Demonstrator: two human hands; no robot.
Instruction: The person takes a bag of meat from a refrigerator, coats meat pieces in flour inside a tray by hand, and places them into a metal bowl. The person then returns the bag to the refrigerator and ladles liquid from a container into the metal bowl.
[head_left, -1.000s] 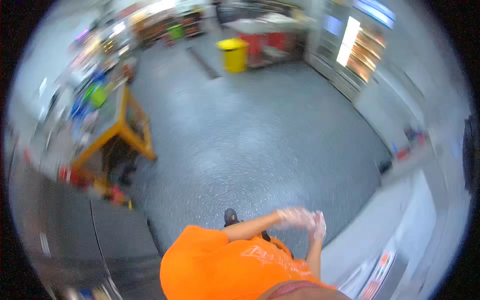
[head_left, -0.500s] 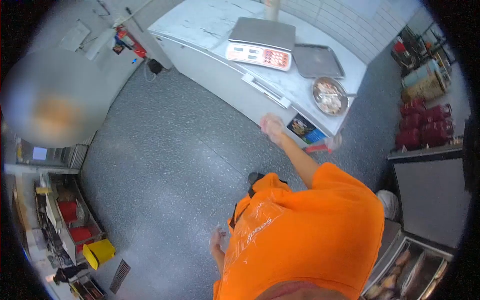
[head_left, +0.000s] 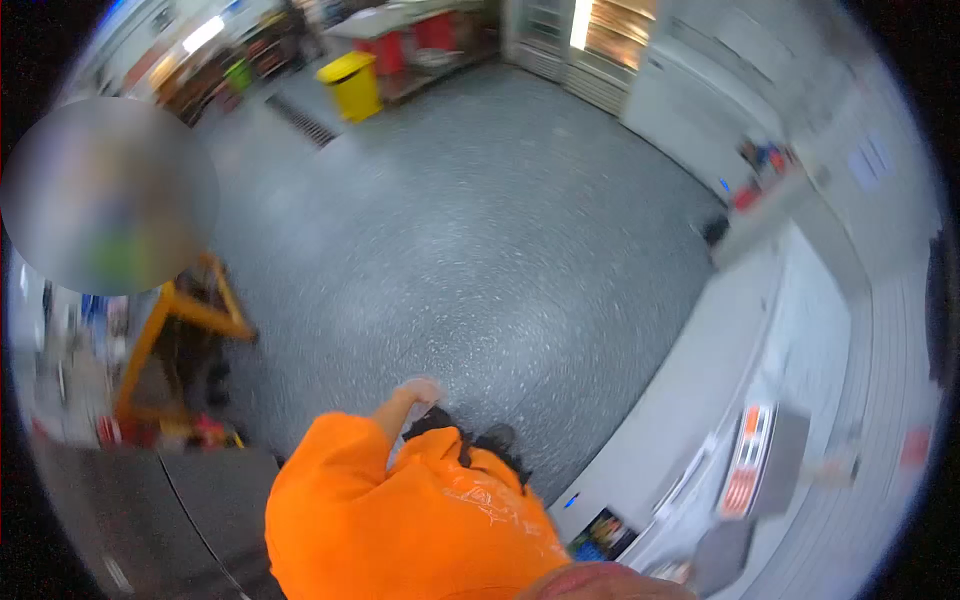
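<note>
My left hand [head_left: 421, 389], in a clear glove, hangs low in front of the orange shirt [head_left: 400, 510], above the dark shoes [head_left: 495, 438]. It is small and blurred, so its finger shape is unclear, and nothing can be made out in it. My right hand is out of view. On the white counter [head_left: 805, 330] at the lower right stands a scale [head_left: 770, 460] with an orange and white key panel. Below it lies a grey tray [head_left: 722, 555], and part of a pan [head_left: 672, 571] shows at its edge.
A yellow bin [head_left: 352, 88] stands at the upper left beside a floor drain [head_left: 302, 120]. An orange-framed table [head_left: 150, 345] is at the left, above a dark cabinet [head_left: 205, 515]. Lit display fridges [head_left: 612, 40] stand at the back, and grey floor [head_left: 450, 230] spans the middle.
The view has swung from the counter towards the room, and the counter now lies at the lower right. My right hand has left view. My left hand shows in front of the shirt.
</note>
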